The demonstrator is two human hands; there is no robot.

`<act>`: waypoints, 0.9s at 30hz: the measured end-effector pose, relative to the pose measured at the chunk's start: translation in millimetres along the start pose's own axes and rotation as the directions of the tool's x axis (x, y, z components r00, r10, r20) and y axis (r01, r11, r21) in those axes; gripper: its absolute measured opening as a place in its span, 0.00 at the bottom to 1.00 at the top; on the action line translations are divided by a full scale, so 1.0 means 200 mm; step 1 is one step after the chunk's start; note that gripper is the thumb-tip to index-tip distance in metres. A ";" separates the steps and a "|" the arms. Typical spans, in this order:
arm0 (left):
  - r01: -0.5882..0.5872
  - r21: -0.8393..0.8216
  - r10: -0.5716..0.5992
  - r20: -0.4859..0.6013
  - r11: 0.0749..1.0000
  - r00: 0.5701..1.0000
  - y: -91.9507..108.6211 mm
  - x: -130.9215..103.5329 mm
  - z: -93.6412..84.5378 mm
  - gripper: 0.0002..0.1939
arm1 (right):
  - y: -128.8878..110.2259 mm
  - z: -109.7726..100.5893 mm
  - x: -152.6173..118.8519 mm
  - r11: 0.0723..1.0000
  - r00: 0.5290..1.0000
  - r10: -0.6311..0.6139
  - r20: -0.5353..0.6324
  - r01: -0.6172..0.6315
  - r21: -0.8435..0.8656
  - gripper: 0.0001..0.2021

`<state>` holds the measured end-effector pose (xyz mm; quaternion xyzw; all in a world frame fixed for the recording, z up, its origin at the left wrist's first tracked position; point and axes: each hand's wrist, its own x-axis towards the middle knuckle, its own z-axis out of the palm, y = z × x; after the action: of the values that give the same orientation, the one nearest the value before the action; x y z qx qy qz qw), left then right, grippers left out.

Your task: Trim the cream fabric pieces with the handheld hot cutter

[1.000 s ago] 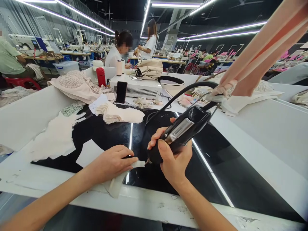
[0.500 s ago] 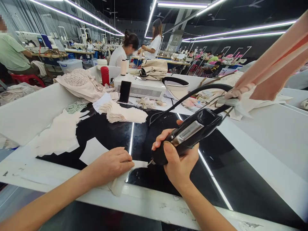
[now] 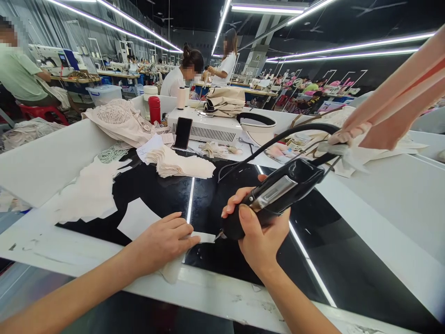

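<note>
In my right hand (image 3: pixel 259 232) is a black corded handheld tool (image 3: pixel 278 195) with a silver plate on its side. Its narrow metal tip points down-left and meets the right end of a pale fabric strip (image 3: pixel 205 237), though I cannot tell whether it touches. My left hand (image 3: pixel 167 241) lies over this strip, fingers stretched and thumb along it, pressing it to the black glossy tabletop (image 3: pixel 215 260). Part of the fabric shows below the palm, over the white front edge. A white pattern-shaped piece (image 3: pixel 137 220) lies just beyond my left forearm.
Stacked pale cut pieces (image 3: pixel 184 163) lie ahead, with more fabric (image 3: pixel 90 195) at left. Behind stand a phone (image 3: pixel 183 133), a white vented box (image 3: pixel 205 127) and a red bottle (image 3: pixel 154 109). A pink cloth tie (image 3: pixel 382 102) suspends the tool's cable. Co-workers sit and stand beyond.
My left hand has spread its fingers, and its thumb has moved right along the strip. The right hand and tool hold nearly the same pose; the view has shifted slightly.
</note>
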<state>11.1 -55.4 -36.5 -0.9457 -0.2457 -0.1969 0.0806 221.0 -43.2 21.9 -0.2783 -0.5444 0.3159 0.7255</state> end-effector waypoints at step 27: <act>0.021 -0.054 -0.021 -0.007 0.998 1.000 -0.01 0.00 0.02 0.17 | 0.04 0.05 0.05 1.000 0.999 -0.001 -0.036 0.000 -0.026 0.19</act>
<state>11.1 -53.8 -40.6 -0.9441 -0.2499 -0.2081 0.0539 212.0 -29.7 24.0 -0.2931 -0.5354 0.3033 0.7317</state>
